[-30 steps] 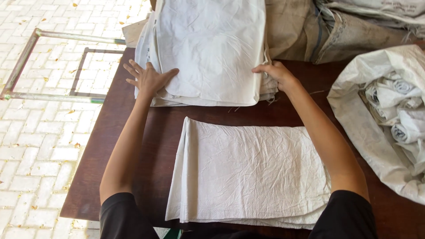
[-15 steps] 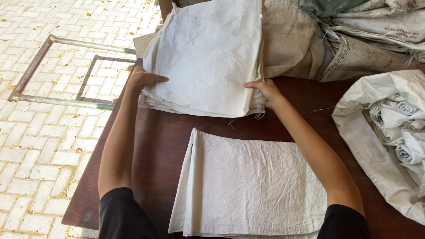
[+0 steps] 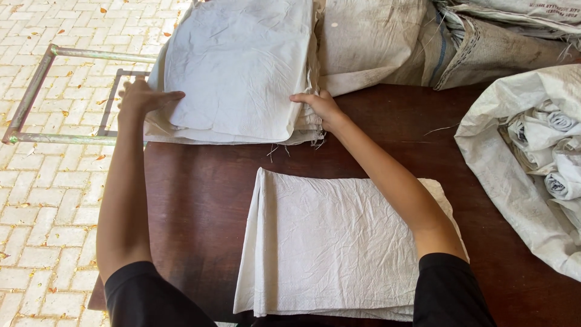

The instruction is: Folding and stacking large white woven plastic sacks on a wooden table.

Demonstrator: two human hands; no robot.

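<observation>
Your left hand (image 3: 142, 98) lies flat, fingers spread, on the left edge of the stack of white woven sacks (image 3: 239, 66) at the far side of the dark brown bench (image 3: 193, 188), while your right hand (image 3: 318, 108) pinches the stack's right edge with curled fingers. A second folded pile of sacks (image 3: 333, 242) lies nearer you, and an open sack of rolled cloth (image 3: 532, 151) sits to your right.

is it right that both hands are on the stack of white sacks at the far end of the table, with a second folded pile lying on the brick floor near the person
Not quite. In the head view both hands, left hand and right hand, are on the far stack of white sacks, but the second folded pile lies on the brown table, not the floor.
</observation>
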